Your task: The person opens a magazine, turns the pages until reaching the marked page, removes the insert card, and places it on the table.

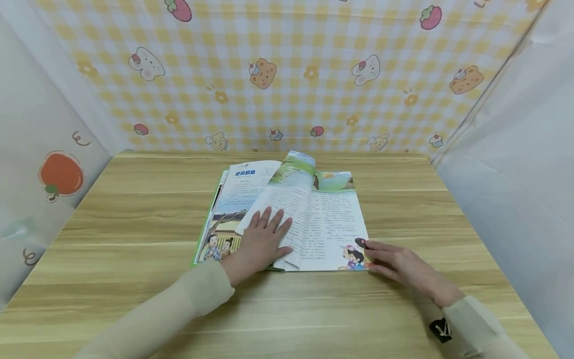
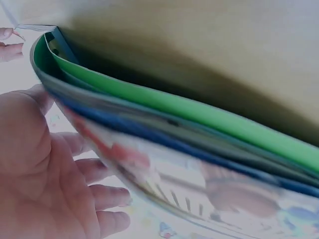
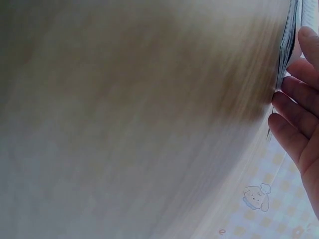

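Note:
An open illustrated magazine [image 1: 334,219] lies on the wooden table, with a page [image 1: 291,199] lifted and bent over toward its left side. My left hand [image 1: 261,244] presses on that page with its fingers spread. In the left wrist view, the left hand [image 2: 60,174] lies past the curved pages, whose lower edges and green cover [image 2: 149,97] face the camera. At the magazine's lower right corner is my right hand [image 1: 403,264], its extended fingertips touching the side edge. Seen from the right wrist, the right hand [image 3: 301,107] has its thumb by the page surface and its fingers along the page stack.
The wooden table [image 1: 134,214] extends around the magazine on all sides. Behind it hangs a yellow checked cloth [image 1: 287,75] with cartoon prints. White side panels stand at the left [image 1: 40,124] and right [image 1: 515,164]. A small black tag [image 1: 440,330] shows by the right sleeve.

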`<state>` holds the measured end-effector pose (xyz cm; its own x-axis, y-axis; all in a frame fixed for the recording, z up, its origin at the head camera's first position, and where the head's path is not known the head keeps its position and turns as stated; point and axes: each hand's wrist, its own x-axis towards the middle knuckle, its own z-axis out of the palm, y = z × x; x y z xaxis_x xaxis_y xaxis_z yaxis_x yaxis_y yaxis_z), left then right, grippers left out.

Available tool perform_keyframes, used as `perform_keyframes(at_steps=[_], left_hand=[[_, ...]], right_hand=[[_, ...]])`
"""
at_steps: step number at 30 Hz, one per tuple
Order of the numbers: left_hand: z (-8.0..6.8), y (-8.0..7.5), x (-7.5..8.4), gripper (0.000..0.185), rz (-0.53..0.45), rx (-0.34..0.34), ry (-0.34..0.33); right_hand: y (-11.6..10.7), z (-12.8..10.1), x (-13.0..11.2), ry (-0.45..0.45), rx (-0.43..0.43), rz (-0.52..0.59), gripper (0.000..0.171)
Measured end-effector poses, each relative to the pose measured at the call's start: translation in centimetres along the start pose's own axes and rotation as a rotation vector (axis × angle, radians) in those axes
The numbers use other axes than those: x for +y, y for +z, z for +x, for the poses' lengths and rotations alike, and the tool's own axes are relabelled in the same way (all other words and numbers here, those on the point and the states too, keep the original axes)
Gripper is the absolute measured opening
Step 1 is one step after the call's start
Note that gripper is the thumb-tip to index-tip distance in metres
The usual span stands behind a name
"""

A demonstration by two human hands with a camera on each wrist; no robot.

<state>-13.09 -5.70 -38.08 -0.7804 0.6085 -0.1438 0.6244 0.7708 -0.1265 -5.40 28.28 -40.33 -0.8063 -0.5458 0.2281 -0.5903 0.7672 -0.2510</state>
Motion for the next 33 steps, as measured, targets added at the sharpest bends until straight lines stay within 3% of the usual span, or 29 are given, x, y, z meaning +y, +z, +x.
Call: perform_keyframes(at_steps=[9,14,26,33], left_hand=[[-1.9,1.2,-1.4,0.075,-0.194,-0.021,-0.073],[-2.9,2.1,-2.1,0.078,-0.253,-0.031,-0.131],[-4.7,2.1,-3.3,0.072,-0.177,-0.043,-0.171],[-4.9,2.1,-3.5,0.070,-0.153,-0.030,-0.152]], right_hand=[[0.1,0.0,0.1,0.008,-0.010,-0.004,0.035],[0.1,0.0,0.1,0.018,-0.021,0.005,0.034],[0.1,-0.1,0.1,0.021,-0.020,0.025,0.034],[0.1,-0.1,0.1,0.026,-0.026,0.019,0.034]])
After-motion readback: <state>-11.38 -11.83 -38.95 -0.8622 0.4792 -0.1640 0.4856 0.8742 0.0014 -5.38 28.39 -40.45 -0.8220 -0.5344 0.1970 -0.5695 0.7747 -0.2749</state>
